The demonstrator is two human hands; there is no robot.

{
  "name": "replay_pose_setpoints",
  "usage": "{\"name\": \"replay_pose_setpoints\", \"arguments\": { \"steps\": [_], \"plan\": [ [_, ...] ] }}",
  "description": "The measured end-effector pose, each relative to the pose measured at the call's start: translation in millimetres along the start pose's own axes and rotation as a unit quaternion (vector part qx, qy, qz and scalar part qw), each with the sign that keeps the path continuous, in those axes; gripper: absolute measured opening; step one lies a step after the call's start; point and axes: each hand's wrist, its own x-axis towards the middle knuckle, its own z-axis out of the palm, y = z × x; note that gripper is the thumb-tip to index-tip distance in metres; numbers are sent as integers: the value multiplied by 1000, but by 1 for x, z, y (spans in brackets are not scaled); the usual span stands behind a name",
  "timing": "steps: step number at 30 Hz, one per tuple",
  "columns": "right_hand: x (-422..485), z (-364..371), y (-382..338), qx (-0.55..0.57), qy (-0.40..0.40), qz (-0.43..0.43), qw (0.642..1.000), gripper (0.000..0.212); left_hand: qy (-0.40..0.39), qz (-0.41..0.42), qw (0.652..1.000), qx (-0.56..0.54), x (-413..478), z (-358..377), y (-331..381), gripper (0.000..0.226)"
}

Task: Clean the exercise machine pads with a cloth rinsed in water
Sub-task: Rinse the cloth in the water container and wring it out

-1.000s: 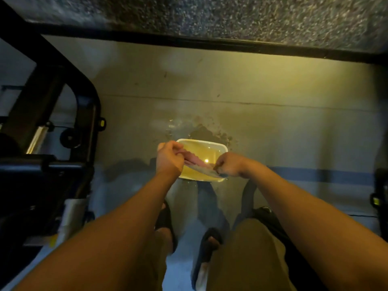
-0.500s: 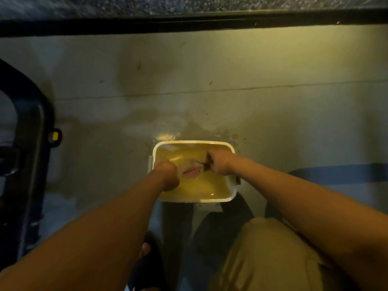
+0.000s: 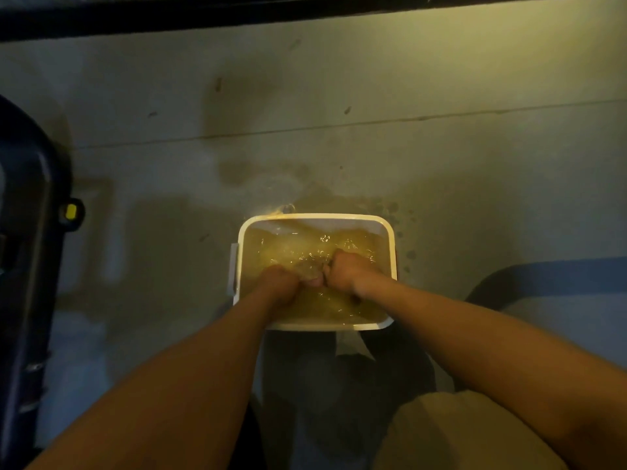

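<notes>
A white rectangular tub of water stands on the concrete floor in front of me. Both my hands are down in the water. My left hand and my right hand are fisted close together, gripping a pinkish cloth, of which only a small bit shows between them. The water ripples and splashes around the fists. The rest of the cloth is hidden by my hands and the water.
A black frame of the exercise machine runs down the left edge, with a yellow knob. Wet splash marks darken the floor behind the tub. A blue floor stripe lies to the right. My knee is below.
My hands have come together and gone lower into the water with the cloth, which now churns. The view has moved closer to the tub.
</notes>
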Motion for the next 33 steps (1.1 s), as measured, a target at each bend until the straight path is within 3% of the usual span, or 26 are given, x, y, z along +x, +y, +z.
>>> {"name": "replay_pose_setpoints", "arguments": {
  "steps": [3,7,9,11,13,16,18,20,22,24,27,29,30,33],
  "plan": [
    [-5,4,-4,63,-35,-73,995,28,-27,-85,956,-278,-1,3,4,30],
    [-20,5,-16,193,0,-161,968,27,-49,-120,912,-389,1,6,7,39],
    [-23,9,-19,200,16,-192,961,29,-46,-84,918,-384,0,9,12,34],
    [-19,11,-20,140,52,-215,965,30,-56,-42,932,-356,0,9,16,34],
    [-11,5,-17,98,94,-195,971,30,-58,-7,949,-311,0,6,20,35],
    [11,1,-3,22,133,-122,983,28,-45,42,971,-232,8,4,16,34],
    [19,7,6,-11,158,-64,985,37,-12,43,985,-169,13,4,12,46],
    [19,14,12,-13,159,15,987,54,32,-8,998,-45,15,7,6,56],
    [22,20,15,-19,132,62,989,61,31,8,996,78,11,9,5,61],
    [21,21,10,-20,53,42,998,44,-2,-15,998,65,14,11,6,51],
    [13,26,-7,82,-40,-41,995,32,-59,-72,991,-101,11,10,11,38],
    [4,29,-18,203,-27,-95,974,37,-46,-116,954,-275,8,6,11,17],
    [2,30,-22,226,-10,-115,967,41,-55,-111,951,-284,7,3,12,10],
    [-2,30,-25,152,49,-198,967,42,-56,-101,948,-295,6,1,11,31]
  ]
}}
